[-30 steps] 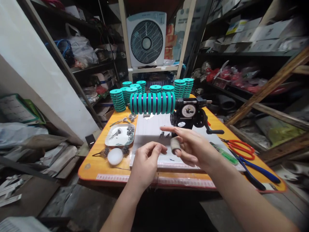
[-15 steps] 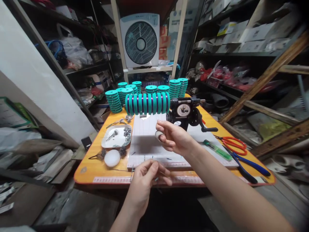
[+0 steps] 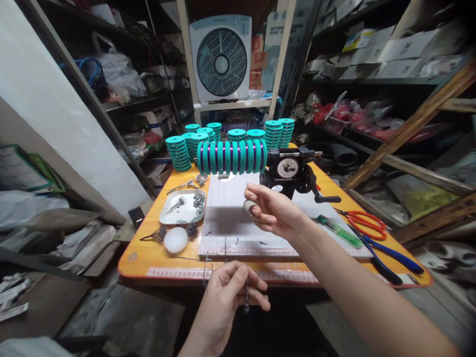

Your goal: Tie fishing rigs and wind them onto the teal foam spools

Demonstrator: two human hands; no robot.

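Teal discs with purple wire between them make up the long row of spools (image 3: 232, 157) that lies level across the middle of my view, above the white flat board (image 3: 219, 240) and joined at its right end to the black metal winding machine (image 3: 287, 168) with a round dial. My left hand (image 3: 230, 292) is just beyond the near edge of the yellow-orange wooden worktop (image 3: 139, 258). Its grip is closed, thumb against fingers, on a thin dark strand (image 3: 247, 297) that hangs down from my fingertips with a small dark lump at its lower end. My right hand (image 3: 271, 210), a beige wrap (image 3: 250, 208) round one finger, is over the board, below the spools, its fingers curled; I cannot tell whether its grip has hold of anything.

Toward the worktop's left edge sits the white shallow tray (image 3: 178, 213) of small grey parts, and nearer me the white round dome (image 3: 175, 240). The green clear-handled tool (image 3: 340, 232) lies over the board's right side. Red looped handles (image 3: 366, 225) and the blue-and-black-handled pliers (image 3: 394, 255) lie toward the near right corner. Stacks of teal spools (image 3: 178, 153) stand along the far edge.
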